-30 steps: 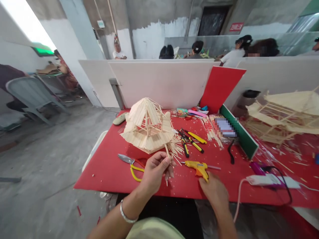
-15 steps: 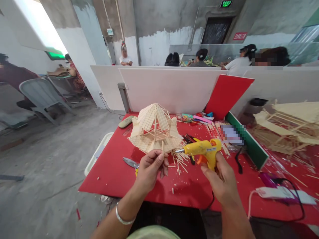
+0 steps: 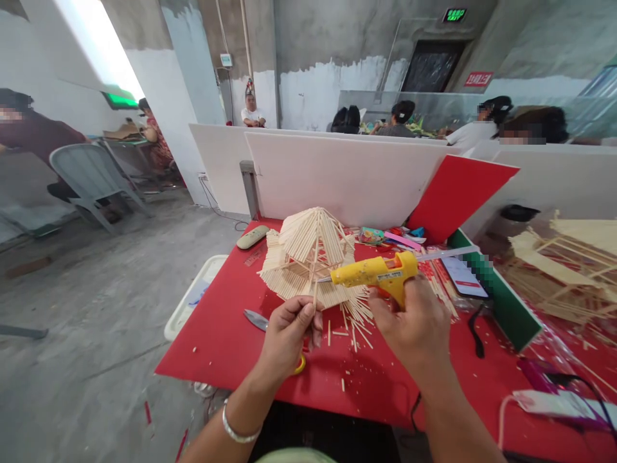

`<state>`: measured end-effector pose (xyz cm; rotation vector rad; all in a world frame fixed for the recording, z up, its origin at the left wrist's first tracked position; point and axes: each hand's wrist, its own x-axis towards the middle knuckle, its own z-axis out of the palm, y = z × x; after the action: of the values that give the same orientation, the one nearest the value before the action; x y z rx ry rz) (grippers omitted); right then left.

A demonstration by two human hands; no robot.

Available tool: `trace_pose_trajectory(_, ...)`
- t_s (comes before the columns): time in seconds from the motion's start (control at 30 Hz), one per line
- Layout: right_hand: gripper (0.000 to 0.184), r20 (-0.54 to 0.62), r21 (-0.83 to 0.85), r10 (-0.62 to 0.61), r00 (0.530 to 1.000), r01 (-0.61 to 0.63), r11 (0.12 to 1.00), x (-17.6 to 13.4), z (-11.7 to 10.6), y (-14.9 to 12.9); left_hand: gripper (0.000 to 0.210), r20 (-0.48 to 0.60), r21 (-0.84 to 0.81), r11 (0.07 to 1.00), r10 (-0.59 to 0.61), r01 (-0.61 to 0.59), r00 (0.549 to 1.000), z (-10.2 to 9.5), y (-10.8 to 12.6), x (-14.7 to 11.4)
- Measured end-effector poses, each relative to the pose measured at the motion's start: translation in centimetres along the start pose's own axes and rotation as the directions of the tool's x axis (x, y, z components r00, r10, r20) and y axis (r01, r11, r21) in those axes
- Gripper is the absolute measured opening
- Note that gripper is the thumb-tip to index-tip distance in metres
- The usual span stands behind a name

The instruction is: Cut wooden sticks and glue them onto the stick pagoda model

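Note:
Between the thumb and fingers of my left hand a thin wooden stick is pinched, pointing up. My right hand is wrapped round a yellow hot glue gun, whose metal nozzle is at the upper part of the stick; whether they touch I cannot tell. A clear glue stick juts from the gun's back. Just behind both hands stands a small pavilion model built of pale sticks. Scissors with yellow handles lie partly hidden under my left hand and wrist.
Loose sticks and scraps litter the red tabletop. At the right are a phone, a green board, a power strip and another stick model. White panels stand behind; several people sit beyond.
My right hand has brought the glue gun left and up, its nozzle now at the stick. My left hand keeps its pinch. The view has shifted slightly.

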<state>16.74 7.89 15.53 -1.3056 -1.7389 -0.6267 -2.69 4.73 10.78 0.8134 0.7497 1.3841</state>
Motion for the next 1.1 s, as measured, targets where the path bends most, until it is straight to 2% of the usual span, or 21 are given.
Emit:
trace_pose_trajectory(0.57,0.018,0.005,-0.072,-0.039,0.999,0.039,0.997,-0.2,1.1,0.0,0.025,-0.006,-0.039,0.999,-0.024,0.023,1.0,-0.6,0.0,0.6)
trace_pose_trajectory(0.7,0.019,0.011,-0.101,-0.045,0.999,0.045,0.994,-0.3,1.2,0.2,0.025,-0.006,-0.068,0.998,-0.019,0.019,1.0,0.0,0.1,0.8)
trace_pose_trajectory(0.93,0.027,-0.086,-0.27,-0.058,0.995,0.032,0.962,1.6,1.5,0.5,0.028,-0.071,-0.142,0.99,0.001,-0.011,0.997,1.9,0.6,2.1)
trace_pose_trajectory(1.1,0.018,-0.059,-0.313,-0.115,0.992,0.091,0.945,3.0,2.1,0.2,0.028,-0.059,-0.163,0.986,0.014,-0.024,0.998,2.1,0.5,3.0)
